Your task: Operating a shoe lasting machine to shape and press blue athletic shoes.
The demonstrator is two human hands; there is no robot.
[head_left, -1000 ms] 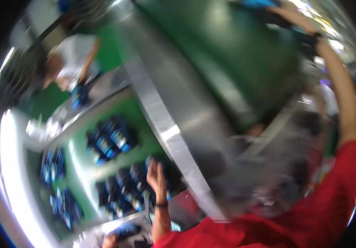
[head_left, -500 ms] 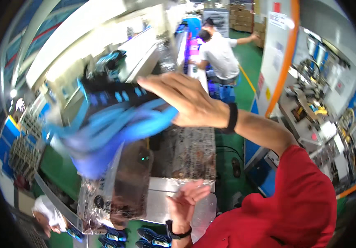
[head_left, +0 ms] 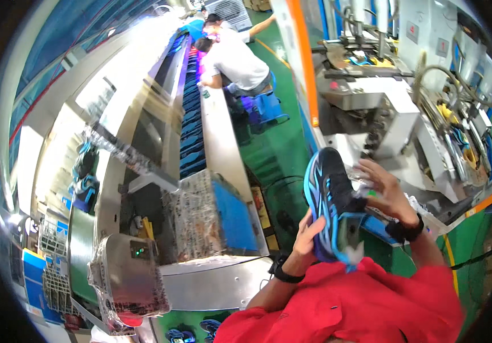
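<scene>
A black and blue sneaker [head_left: 327, 194] is held up before my red shirt, toe pointing away from me. My left hand [head_left: 304, 239] grips it low along its left side, with the thumb resting on the blue sole edge. On the other side, my right hand [head_left: 388, 193] is beside the shoe's opening with fingers spread. Something small, pale and green shows by its thumb, too blurred to name. Whether those fingertips touch the shoe I cannot tell. Dark bands circle both wrists.
A conveyor [head_left: 225, 123] carrying several dark blue shoe parts runs off ahead, with a person in white [head_left: 237, 60] bent beside it. Machinery [head_left: 366, 103] stands at right behind an orange-edged panel [head_left: 303, 63]. A plastic-wrapped box [head_left: 194, 214] sits at left-centre.
My view has swung right, toward the machinery. The sneaker has gone from my right hand at the left to my left hand in front of me. My right hand has let go.
</scene>
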